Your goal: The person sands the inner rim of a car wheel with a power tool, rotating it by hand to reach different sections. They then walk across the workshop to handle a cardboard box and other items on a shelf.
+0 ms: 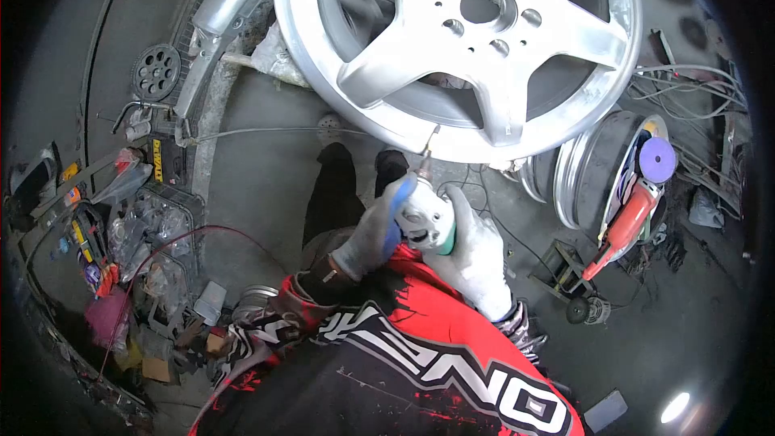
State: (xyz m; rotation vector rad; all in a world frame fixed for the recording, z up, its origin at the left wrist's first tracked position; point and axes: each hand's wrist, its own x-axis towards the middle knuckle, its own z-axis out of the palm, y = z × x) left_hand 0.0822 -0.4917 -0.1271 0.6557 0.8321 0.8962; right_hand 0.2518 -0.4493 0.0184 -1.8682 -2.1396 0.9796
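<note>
A silver five-spoke alloy wheel (504, 113) lies face up at the top of the view. Just below it, a die grinder (426, 214) with a whitish, dusty body and a green part points toward the wheel, its thin bit overlapping the lower rim. My left hand (367, 234), in a grey and blue glove, is closed around the grinder's left side. From the right, my right hand (476, 254), in a dusty white glove, wraps the body too. Parts of the fingers and the tool's rear end are hidden behind the gloves.
At right, a red polisher (626, 222) with a purple pad (657, 160) rests against another wheel (593, 169). A black cable (517, 238) crosses the floor. Crates of bagged items (153, 234) stand at left, with a thin red hose (218, 228) running past them.
</note>
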